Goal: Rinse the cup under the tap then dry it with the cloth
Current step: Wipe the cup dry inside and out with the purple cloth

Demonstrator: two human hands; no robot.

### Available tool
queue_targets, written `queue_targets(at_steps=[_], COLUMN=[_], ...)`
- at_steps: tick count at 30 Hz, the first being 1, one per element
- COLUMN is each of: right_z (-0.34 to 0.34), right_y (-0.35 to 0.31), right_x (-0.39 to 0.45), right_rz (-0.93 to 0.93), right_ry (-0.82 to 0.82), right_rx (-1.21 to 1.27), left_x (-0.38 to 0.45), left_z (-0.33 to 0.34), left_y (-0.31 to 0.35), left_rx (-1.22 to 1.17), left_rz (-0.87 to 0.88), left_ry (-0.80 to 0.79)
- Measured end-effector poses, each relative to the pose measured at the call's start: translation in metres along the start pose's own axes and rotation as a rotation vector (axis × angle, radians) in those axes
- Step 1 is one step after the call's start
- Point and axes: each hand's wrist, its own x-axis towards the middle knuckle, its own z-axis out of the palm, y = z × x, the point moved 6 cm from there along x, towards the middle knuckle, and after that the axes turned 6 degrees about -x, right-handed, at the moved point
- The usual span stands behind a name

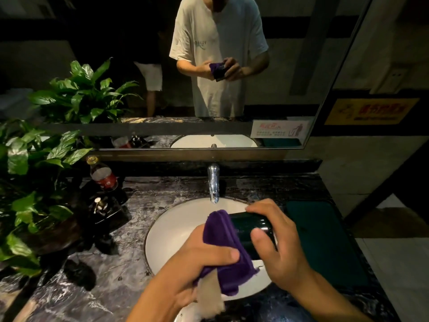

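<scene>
A dark glossy cup lies on its side above the white sink, held in my right hand, whose fingers wrap its far end. My left hand grips a purple cloth and presses it against the cup's left end. The cloth hangs down past my left palm, with a pale underside showing. The chrome tap stands just behind the cup; no water is visibly running from it.
A dark marble counter surrounds the sink. At the left are leafy plants, a red-labelled bottle and a small dark dispenser. A dark green mat lies right of the sink. A mirror fills the wall behind.
</scene>
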Motion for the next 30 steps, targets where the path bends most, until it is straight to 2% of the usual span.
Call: queue_targets(at_steps=[1, 2, 3, 5, 6, 7, 8, 10, 12, 14, 16, 18, 20, 22, 24, 27, 30], right_z=[-0.001, 0.0, 0.003, 0.019, 0.024, 0.024, 0.021, 0.01, 0.008, 0.006, 0.002, 0.005, 0.019, 0.038, 0.049, 0.054, 0.047], right_y=[0.0, 0.003, 0.011, 0.031, 0.034, 0.034, 0.031, 0.018, 0.002, -0.007, -0.008, 0.003, 0.023, 0.043, 0.053, 0.06, 0.059], right_x=[0.0, 0.002, 0.004, -0.007, -0.014, -0.017, -0.013, 0.0, 0.003, 0.004, 0.001, 0.0, -0.005, -0.027, -0.046, -0.053, -0.045], right_rz=[0.019, 0.123, 0.317, 0.81, 0.951, 0.968, 0.877, 0.53, 0.195, 0.007, -0.035, 0.148, 0.566, 1.004, 1.241, 1.306, 1.162], right_ry=[0.048, 0.079, 0.078, -0.096, -0.201, -0.251, -0.239, -0.207, -0.27, -0.192, -0.069, -0.009, -0.022, -0.058, -0.006, 0.1, 0.199], right_rx=[0.048, 0.152, 0.308, 0.601, 0.624, 0.583, 0.519, 0.262, -0.074, -0.157, -0.102, 0.064, 0.349, 0.583, 0.732, 0.864, 0.699], left_x=[0.002, 0.003, 0.003, 0.005, 0.005, 0.004, 0.001, 0.0, 0.001, 0.0, -0.002, 0.001, 0.004, 0.006, 0.007, 0.003, -0.002], left_z=[0.003, 0.006, 0.015, 0.024, 0.023, 0.019, 0.013, -0.009, -0.019, -0.011, -0.004, -0.003, 0.0, 0.0, -0.005, -0.013, -0.011], left_y=[0.003, 0.007, 0.01, 0.012, 0.011, 0.01, 0.011, 0.004, -0.005, -0.009, -0.007, -0.002, -0.002, -0.003, -0.003, -0.001, 0.001], left_rx=[0.129, 0.33, 0.559, 0.9, 0.934, 0.868, 0.747, 0.362, 0.019, -0.006, 0.202, 0.543, 0.846, 1.009, 1.014, 0.913, 0.931], left_rz=[0.03, 0.084, 0.113, 0.145, 0.148, 0.148, 0.141, 0.085, 0.039, 0.01, 0.026, 0.05, 0.02, 0.013, 0.018, 0.127, 0.271], left_ry=[0.012, 0.018, -0.021, -0.104, -0.136, -0.137, -0.097, 0.023, 0.025, -0.067, -0.11, -0.062, -0.065, -0.048, 0.056, 0.289, 0.429])
